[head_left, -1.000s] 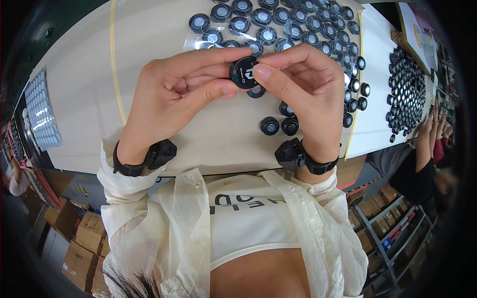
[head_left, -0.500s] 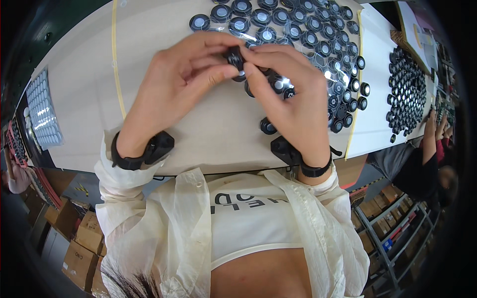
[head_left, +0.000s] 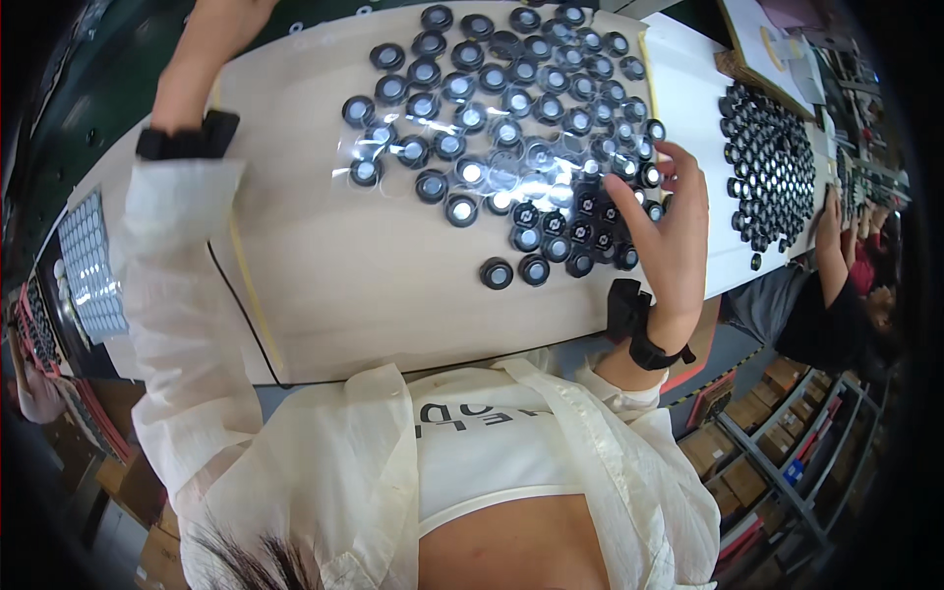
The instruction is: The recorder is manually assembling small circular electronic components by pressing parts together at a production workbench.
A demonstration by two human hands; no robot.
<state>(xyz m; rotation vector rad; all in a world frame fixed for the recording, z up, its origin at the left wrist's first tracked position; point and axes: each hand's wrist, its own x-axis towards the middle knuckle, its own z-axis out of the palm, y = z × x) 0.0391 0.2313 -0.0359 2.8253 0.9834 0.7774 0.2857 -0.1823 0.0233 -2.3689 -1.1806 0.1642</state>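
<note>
My left hand [head_left: 234, 14] reaches to the far left, at the upper rim of the head view, where its fingers are cut off. My right hand [head_left: 677, 231] is over the right side of a spread of small round black parts [head_left: 431, 185], many with pale grey centres. Its thumb and fingers are apart, close to several parts; whether they touch any is unclear. A clear plastic sheet [head_left: 346, 165] with shiny glare lies over part of the spread. Under the right thumb, several dark parts [head_left: 581, 232] with light marks stand close together.
Yellow tape [head_left: 241, 280] crosses the pale table [head_left: 334, 295] at left. A sheet of round pale stickers [head_left: 90, 261] lies at the far left. More black parts [head_left: 767, 172] cover a white surface at right, beside another person's arm [head_left: 831, 241]. Cardboard boxes [head_left: 708, 447] are below.
My hands have parted: the left went far left, the right moved right and opened. The black part they held together is no longer seen between them. The view has shifted.
</note>
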